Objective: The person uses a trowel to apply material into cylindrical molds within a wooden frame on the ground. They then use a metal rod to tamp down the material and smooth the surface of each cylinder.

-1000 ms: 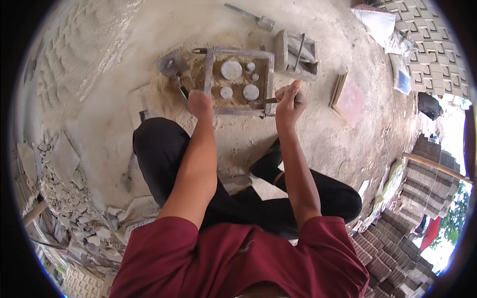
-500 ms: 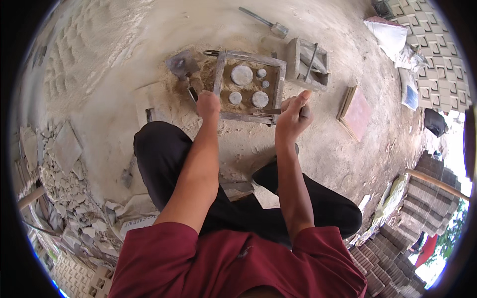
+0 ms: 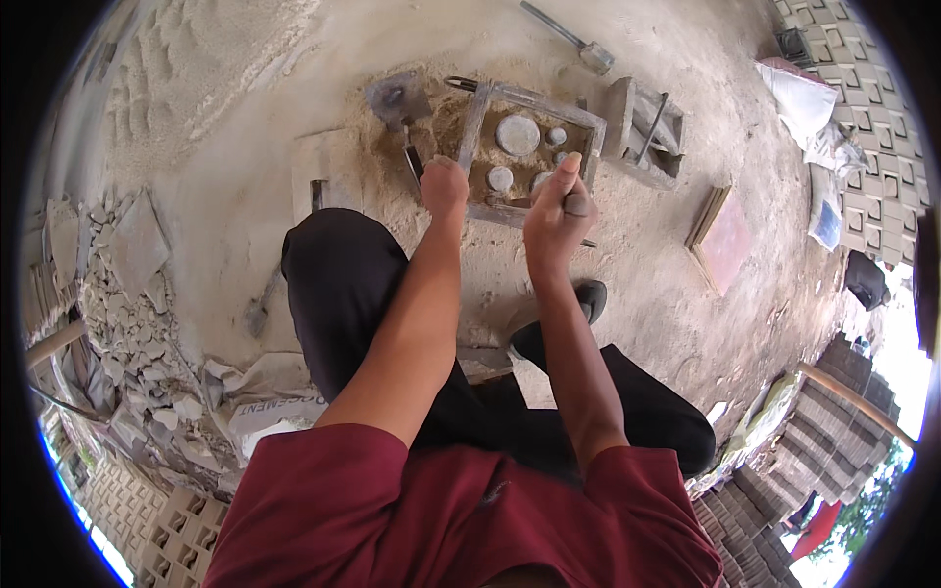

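At lower left, a pale sack (image 3: 263, 419) bears dark printed lettering; further right, the left hand (image 3: 444, 186) is curled by the near-left side of a wooden frame (image 3: 545, 102) enclosing round grey discs (image 3: 517, 135), its grip impossible to tell. Above the frame's near-right corner, the right hand (image 3: 556, 220) clenches a round-ended tool handle (image 3: 579, 205), thumb raised.
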Tool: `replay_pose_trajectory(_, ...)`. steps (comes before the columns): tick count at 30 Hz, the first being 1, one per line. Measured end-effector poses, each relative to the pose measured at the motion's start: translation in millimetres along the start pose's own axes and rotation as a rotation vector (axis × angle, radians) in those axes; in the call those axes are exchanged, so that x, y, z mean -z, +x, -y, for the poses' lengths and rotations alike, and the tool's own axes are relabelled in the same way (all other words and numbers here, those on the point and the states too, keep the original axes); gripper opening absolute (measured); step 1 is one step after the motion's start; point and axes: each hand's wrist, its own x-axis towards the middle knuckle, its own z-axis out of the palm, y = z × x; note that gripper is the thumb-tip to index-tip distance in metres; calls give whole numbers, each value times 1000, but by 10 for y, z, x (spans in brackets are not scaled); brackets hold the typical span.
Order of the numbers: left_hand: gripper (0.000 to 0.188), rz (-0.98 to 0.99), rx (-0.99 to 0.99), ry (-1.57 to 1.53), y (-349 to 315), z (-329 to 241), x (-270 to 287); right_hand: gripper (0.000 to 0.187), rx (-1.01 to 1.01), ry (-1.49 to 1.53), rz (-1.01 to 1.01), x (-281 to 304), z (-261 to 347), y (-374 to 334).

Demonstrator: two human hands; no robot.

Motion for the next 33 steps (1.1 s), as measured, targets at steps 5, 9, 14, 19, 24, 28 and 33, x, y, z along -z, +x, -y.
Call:
replay_pose_trajectory(5, 47, 100, -243, 218, -14, 9, -8, 45, 154, 184, -41, 30, -119, -100)
replay_pose_trajectory(9, 48, 32, -13, 0, 26, 79, 55, 37, -84, 85, 211, -106, 23, -105)
replay_pose_trajectory(14, 50, 27, 132, -123, -95, -117, 134, 51, 5, 241, 768, 42, -97, 350)
replay_pose_trajectory(19, 51, -12, 124, -77, -104, -116, 123, 58, -163, 321, 31, -434, -70, 381)
replay_pose_trajectory(24, 51, -22, 149, -69, -87, -96, 136, 52, -19, 469, 151, -327, -41, 267)
replay_pose_trajectory(28, 51, 2, 128, -100, -124, -131, 114, 49, 178, 134, 177, -219, -81, 219)
replay_pose_trajectory(33, 51, -12, 150, -89, -94, -88, 107, 52, 114, 260, -36, -288, -18, 227)
